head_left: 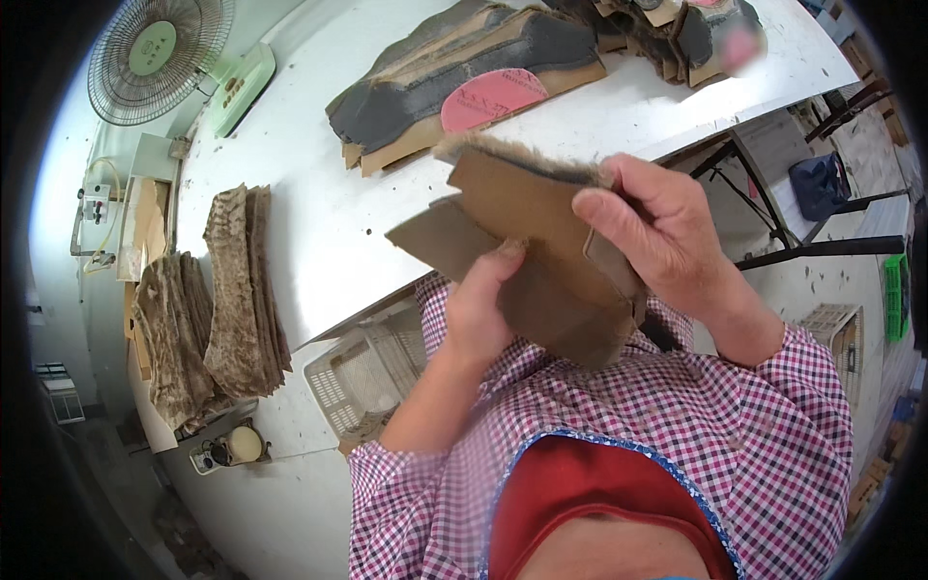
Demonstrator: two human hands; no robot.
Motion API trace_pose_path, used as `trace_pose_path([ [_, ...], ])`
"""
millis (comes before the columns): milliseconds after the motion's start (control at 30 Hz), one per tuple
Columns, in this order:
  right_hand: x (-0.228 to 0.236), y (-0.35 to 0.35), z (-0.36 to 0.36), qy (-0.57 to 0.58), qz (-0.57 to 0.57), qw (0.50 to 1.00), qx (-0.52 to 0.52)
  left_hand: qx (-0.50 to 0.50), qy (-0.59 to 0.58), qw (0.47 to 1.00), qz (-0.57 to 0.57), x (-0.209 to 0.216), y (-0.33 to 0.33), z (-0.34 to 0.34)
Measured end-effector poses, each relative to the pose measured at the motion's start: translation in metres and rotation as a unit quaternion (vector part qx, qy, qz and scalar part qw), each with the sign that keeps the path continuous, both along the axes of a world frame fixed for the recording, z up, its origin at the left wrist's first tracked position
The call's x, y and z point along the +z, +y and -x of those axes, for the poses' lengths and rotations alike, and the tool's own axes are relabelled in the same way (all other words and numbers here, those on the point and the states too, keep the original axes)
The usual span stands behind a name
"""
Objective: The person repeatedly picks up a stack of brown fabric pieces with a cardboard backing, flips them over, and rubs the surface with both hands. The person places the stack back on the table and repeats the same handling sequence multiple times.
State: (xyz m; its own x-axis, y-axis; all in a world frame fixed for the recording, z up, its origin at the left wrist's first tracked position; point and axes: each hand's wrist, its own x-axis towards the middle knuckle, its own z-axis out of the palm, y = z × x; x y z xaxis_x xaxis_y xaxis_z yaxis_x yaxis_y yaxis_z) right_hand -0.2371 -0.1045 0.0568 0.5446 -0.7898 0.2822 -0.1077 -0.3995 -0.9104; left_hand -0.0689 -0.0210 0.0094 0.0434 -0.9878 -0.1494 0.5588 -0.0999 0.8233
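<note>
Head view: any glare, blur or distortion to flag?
Head view: white table bright, with washed-out patches; head view, upper right: local blur over a pink patch; head view, left and right: dark, curved fisheye borders; head view, centre: brown piece and right hand fairly clear.

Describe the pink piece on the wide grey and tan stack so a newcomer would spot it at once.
Start from the white table, then find the wide grey and tan stack in the upper middle. The pink piece lies at its near edge. Its rounded upper outline and pink face set it apart from the grey and tan layers around it.
</note>
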Motion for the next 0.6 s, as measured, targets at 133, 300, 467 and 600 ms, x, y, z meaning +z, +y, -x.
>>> trace_pose_path([
  [133, 0.003, -0.015, -0.011, -0.078, -0.014, 0.995, -0.054, -0.011, 0.118, 0.993, -0.001, 0.007, -0.013, -0.008],
  [300, -0.012, -0.049, -0.020, -0.258, -0.157, 0.950, -0.082, -0.004, 0.234, 0.966, 0.105, -0.008, -0.018, -0.008],
  [467, -0.011, -0.061, -0.031, -0.278, -0.218, 0.915, -0.193, -0.013, -0.137, 0.989, 0.062, -0.036, 0.001, 0.004],
  [600, -0.025, -0.067, -0.033, -0.285, -0.217, 0.910, -0.207, 0.051, -0.227, 0.973, 0.010, -0.024, -0.002, 0.009],
])
